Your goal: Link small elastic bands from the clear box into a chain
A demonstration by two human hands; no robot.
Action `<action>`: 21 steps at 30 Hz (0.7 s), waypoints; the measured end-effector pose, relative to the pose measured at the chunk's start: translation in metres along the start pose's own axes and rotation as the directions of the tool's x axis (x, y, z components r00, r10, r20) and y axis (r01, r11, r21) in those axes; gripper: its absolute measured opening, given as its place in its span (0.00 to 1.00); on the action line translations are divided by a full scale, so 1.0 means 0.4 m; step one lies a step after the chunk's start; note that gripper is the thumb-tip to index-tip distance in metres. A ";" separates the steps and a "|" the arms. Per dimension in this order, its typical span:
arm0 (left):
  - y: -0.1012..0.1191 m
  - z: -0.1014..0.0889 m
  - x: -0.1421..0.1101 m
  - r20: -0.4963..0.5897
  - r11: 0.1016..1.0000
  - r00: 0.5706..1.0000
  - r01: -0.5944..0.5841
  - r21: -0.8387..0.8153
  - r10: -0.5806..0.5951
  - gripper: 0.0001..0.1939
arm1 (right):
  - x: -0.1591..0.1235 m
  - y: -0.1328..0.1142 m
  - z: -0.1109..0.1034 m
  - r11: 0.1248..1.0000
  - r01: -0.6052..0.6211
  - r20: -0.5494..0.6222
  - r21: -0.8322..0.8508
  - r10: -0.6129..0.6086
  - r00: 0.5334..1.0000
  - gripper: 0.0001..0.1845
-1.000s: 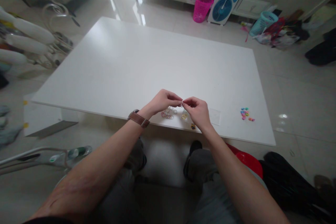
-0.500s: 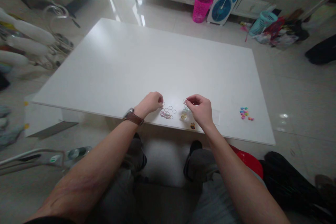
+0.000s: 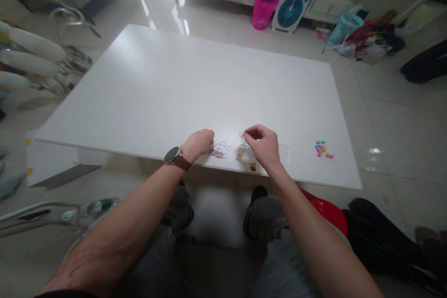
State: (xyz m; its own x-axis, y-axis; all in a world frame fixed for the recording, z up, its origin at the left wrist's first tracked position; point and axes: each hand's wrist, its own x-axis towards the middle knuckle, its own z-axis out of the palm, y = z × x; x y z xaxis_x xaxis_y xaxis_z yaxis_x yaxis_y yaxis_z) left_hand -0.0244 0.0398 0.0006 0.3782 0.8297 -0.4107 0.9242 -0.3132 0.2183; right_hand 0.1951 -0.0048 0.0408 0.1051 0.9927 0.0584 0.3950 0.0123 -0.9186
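Observation:
My right hand (image 3: 264, 145) pinches a thin ring (image 3: 242, 135) between thumb and fingertips, above a small clear box (image 3: 240, 152). Greenish and yellow bits show inside the box. Beside a pile of thin pinkish rings (image 3: 218, 154), my left hand (image 3: 200, 143) is closed with its knuckles up. Its fingertips are hidden, so whatever they hold cannot be seen. Several single rings (image 3: 223, 143) lie apart just beyond the pile. A small yellow and dark piece (image 3: 253, 166) rests by the table's near edge, below the box.
A clear flat lid-like piece (image 3: 284, 154) lies to the right of my right hand. Farther right is a cluster of small colourful pieces (image 3: 320, 148). All of these are on a white table (image 3: 195, 79). A red object (image 3: 324, 214) stands beneath the near right side.
My left hand has moved slightly down and left, nearer the ring pile, and the ring by its fingertips no longer shows. My right hand still holds its ring above the box.

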 end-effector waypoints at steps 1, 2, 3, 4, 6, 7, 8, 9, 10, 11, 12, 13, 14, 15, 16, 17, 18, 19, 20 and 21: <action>0.001 -0.002 -0.001 0.009 1.000 1.000 -0.007 0.009 0.007 0.09 | 0.000 0.000 0.000 1.000 0.001 0.003 -0.002 -0.001 1.000 0.07; 0.002 -0.005 0.000 0.020 1.000 1.000 -0.015 0.010 0.015 0.09 | 0.000 0.001 0.000 1.000 0.001 0.004 -0.004 -0.001 1.000 0.07; 0.002 -0.007 0.000 0.028 1.000 0.999 -0.023 0.005 0.023 0.10 | -0.001 0.001 0.000 1.000 0.002 0.006 -0.004 -0.002 1.000 0.07; 0.002 -0.010 0.002 0.032 1.000 0.999 -0.028 -0.004 0.028 0.10 | -0.001 0.001 0.000 1.000 0.002 0.008 -0.005 -0.002 1.000 0.07; 0.003 -0.016 0.005 0.039 0.998 0.998 -0.037 -0.041 0.038 0.10 | -0.001 0.001 0.001 1.000 0.001 0.008 -0.007 -0.001 1.000 0.07; 0.005 -0.019 0.006 0.041 0.997 0.998 -0.040 -0.066 0.043 0.10 | -0.001 0.001 0.002 1.000 0.003 0.009 -0.009 -0.003 1.000 0.07; 0.008 -0.021 0.007 0.037 0.995 0.998 -0.045 -0.092 0.049 0.10 | -0.002 0.000 0.002 1.000 0.006 0.012 -0.013 -0.006 1.000 0.07; 0.011 -0.023 0.008 0.033 0.992 0.998 -0.050 -0.113 0.054 0.10 | -0.002 -0.001 0.003 1.000 0.010 0.014 -0.016 -0.010 1.000 0.07; 0.015 -0.025 0.008 0.028 0.990 0.998 -0.058 -0.129 0.062 0.10 | -0.002 -0.002 0.003 1.000 0.013 0.015 -0.019 -0.013 1.000 0.07; 0.019 -0.027 0.007 0.019 0.988 0.997 -0.066 -0.137 0.069 0.10 | -0.003 -0.003 0.004 1.000 0.016 0.017 -0.022 -0.016 1.000 0.07; 0.023 -0.029 0.006 0.010 0.988 0.997 -0.071 -0.140 0.073 0.10 | -0.003 -0.004 0.004 1.000 0.017 0.019 -0.025 -0.017 1.000 0.07; 0.026 -0.032 0.004 0.007 0.986 0.997 -0.077 -0.147 0.078 0.09 | -0.003 -0.004 0.004 0.999 0.017 0.021 -0.029 -0.016 1.000 0.07; 0.029 -0.035 0.002 0.006 0.984 0.996 -0.082 -0.159 0.084 0.09 | -0.003 -0.005 0.004 0.999 0.017 0.022 -0.033 -0.016 1.000 0.07; 0.031 -0.038 0.000 0.009 0.981 0.996 -0.089 -0.174 0.092 0.09 | -0.003 -0.005 0.004 0.999 0.018 0.023 -0.039 -0.017 1.000 0.07; 0.032 -0.041 -0.002 0.010 0.977 0.995 -0.097 -0.189 0.101 0.09 | -0.003 -0.005 0.004 0.999 0.019 0.023 -0.044 -0.018 1.000 0.07; 0.033 -0.043 -0.004 0.010 0.974 0.994 -0.104 -0.202 0.108 0.09 | -0.003 -0.005 0.005 0.999 0.020 0.024 -0.048 -0.018 1.000 0.07; 0.034 -0.045 -0.006 0.006 0.971 0.993 -0.110 -0.210 0.114 0.09 | -0.003 -0.004 0.005 0.999 0.020 0.024 -0.050 -0.019 1.000 0.08; 0.034 -0.045 -0.006 -0.004 0.970 0.993 -0.117 -0.214 0.119 0.08 | -0.003 -0.004 0.005 0.998 0.022 0.024 -0.052 -0.020 1.000 0.08; 0.033 -0.045 -0.006 -0.016 0.969 0.993 -0.121 -0.215 0.120 0.08 | -0.003 -0.003 0.006 0.998 0.023 0.025 -0.053 -0.021 0.999 0.08; 0.033 -0.045 -0.005 -0.025 0.968 0.992 -0.123 -0.218 0.121 0.08 | -0.003 -0.003 0.006 0.998 0.023 0.025 -0.053 -0.021 0.999 0.08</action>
State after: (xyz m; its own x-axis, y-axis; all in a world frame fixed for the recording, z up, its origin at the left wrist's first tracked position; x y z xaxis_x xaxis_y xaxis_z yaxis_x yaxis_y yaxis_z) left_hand -0.0141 0.0421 0.0201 0.4857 0.7970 -0.3590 0.8367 -0.3050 0.4548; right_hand 0.1922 -0.0059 0.0408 0.0734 0.9950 0.0683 0.4447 0.0286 -0.8952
